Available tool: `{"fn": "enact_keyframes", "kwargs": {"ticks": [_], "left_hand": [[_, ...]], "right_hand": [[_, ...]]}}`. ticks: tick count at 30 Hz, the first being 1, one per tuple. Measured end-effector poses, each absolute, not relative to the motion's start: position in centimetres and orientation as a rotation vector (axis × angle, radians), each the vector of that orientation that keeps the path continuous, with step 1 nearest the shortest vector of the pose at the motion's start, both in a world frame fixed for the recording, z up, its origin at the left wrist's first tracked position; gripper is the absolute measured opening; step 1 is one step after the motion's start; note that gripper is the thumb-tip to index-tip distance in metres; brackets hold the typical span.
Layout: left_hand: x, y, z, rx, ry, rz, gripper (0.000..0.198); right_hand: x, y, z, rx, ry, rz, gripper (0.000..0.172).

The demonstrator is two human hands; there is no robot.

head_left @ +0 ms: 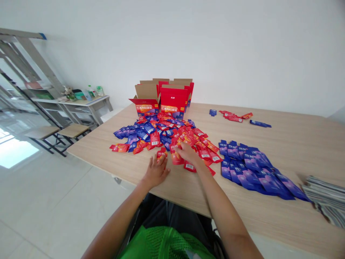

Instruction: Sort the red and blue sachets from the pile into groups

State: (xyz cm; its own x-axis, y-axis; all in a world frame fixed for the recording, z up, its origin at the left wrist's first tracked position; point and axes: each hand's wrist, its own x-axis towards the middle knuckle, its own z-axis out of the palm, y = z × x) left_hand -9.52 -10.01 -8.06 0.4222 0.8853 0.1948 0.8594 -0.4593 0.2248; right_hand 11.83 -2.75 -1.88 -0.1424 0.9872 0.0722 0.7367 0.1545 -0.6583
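My left hand [156, 172] lies on the table near its front edge, fingers spread over the lower part of a small red pouch [161, 153]. To its right, my right hand [186, 151] has its fingers pressed together on a red pouch [176, 158] at the front of the heap. Beyond both hands spreads a mixed pile of red and blue pouches [147, 128], with mostly red ones [204, 153] on its right side. Overlapping blue pouches [249, 172] lie in rows right of my right forearm.
Open red cartons [174, 100] stand behind the pile on the wooden table [188, 194]. A few red pouches [231, 117] and blue pouches [260, 123] lie at the back right. Striped cloth [326, 198] rests at the right. Stools [73, 130] and desks stand at the left.
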Motion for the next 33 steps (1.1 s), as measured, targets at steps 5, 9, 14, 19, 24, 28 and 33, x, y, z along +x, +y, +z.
{"fn": "enact_keyframes", "kwargs": {"ticks": [5, 9, 14, 19, 24, 28, 33], "left_hand": [[-9.9, -9.4, -9.3, 2.379, 1.57, 0.76, 0.056], [-11.0, -9.4, -9.2, 2.039, 1.5, 1.212, 0.06], [-11.5, -9.8, -7.6, 1.71, 1.288, 1.395, 0.059], [-11.5, -9.1, -7.7, 1.455, 1.247, 1.475, 0.059], [-11.6, -9.1, -7.9, 1.354, 1.254, 1.483, 0.05], [-11.4, -9.8, -7.5, 1.354, 1.183, 1.378, 0.056], [-11.5, -10.1, -7.0, 1.382, 1.061, 1.17, 0.061]], "right_hand": [[10.6, -2.5, -3.7, -1.474, -1.775, 0.871, 0.034], [8.3, -2.6, -5.1, -1.381, -1.696, 0.954, 0.031], [4.1, -4.0, -5.8, -1.242, -1.628, 0.996, 0.027], [2.9, -5.1, -5.6, -1.14, -1.533, 1.0, 0.031], [2.7, -5.3, -5.3, -1.073, -1.454, 1.073, 0.036], [2.5, -5.2, -5.2, -1.038, -1.366, 1.136, 0.04], [3.0, -4.6, -5.4, -1.056, -1.232, 1.148, 0.04]]}}
